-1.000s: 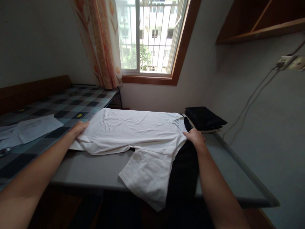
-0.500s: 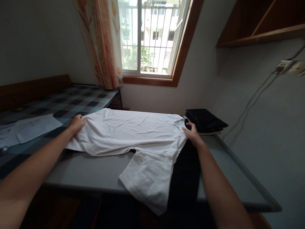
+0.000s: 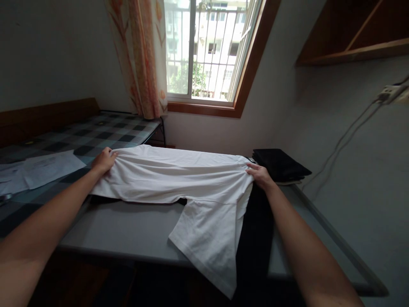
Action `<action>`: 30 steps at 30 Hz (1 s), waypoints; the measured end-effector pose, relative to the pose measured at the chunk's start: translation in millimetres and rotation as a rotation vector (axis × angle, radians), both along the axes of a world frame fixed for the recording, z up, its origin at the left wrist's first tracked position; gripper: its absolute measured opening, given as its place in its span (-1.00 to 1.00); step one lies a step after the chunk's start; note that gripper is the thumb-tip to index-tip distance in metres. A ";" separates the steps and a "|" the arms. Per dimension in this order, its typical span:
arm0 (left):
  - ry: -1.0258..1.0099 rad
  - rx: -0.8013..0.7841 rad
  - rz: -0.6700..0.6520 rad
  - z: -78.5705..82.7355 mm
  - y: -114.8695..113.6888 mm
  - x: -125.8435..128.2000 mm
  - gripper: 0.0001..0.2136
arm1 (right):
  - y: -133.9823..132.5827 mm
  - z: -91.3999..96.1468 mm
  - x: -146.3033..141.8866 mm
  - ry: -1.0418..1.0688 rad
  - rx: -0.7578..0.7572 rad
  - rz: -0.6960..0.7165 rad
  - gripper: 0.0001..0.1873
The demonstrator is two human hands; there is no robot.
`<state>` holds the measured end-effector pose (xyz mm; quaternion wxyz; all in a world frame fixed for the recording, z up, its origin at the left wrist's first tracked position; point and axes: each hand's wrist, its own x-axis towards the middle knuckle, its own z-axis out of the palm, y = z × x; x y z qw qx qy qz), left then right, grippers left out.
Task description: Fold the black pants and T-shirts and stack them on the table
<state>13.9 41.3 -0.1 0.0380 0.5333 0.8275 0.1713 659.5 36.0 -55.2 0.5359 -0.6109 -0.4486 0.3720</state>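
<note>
A white T-shirt stretches across the table, pulled into long creases between my hands. My left hand is closed on its hem end at the left. At the neck or shoulder end, my right hand pinches the cloth between thumb and fingers. One short sleeve hangs toward me over the table's front edge. Under the shirt lies black cloth, which shows mostly on the right and also hangs over the front edge.
Folded black cloths are stacked at the table's back right. To the left is a bed with a checked cover, with paper sheets on it. A curtain hangs beside the barred window; cables run down the right wall.
My right hand has gone from partly spread fingers to a pinch on the shirt. The cloth is now drawn tighter, with long creases. The view has shifted slightly.
</note>
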 end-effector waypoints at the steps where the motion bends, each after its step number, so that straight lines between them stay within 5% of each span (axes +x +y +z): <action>1: -0.001 0.026 0.025 0.2 1.1 1.8 -0.56 | 3.9 1.4 1.4 -0.018 0.048 -0.008 -0.33; 6: 0.006 0.180 0.086 0.7 12.3 7.9 -0.55 | 17.6 0.1 5.7 -0.187 0.195 -0.040 -0.30; 12: 0.100 0.260 0.006 -4.3 4.8 27.9 -0.49 | 11.4 -19.7 6.7 -0.409 0.056 -0.077 -0.42; 16: 0.169 0.387 -0.378 -11.5 -12.2 63.1 -0.71 | -0.1 -21.8 5.3 -0.503 0.081 -0.130 -0.35; 21: -0.159 0.272 -1.065 -26.6 -48.1 132.1 -0.84 | -27.2 -16.5 -3.5 -0.722 0.093 -0.178 -0.30; 26: -0.220 0.129 -1.378 -26.5 -84.8 195.1 -0.83 | -63.2 -5.5 -27.2 -1.012 0.115 -0.259 -0.53; 30: -0.114 -0.012 -1.438 -17.3 -89.9 216.2 -0.53 | -79.7 6.4 -38.4 -1.057 -0.112 -0.217 -0.61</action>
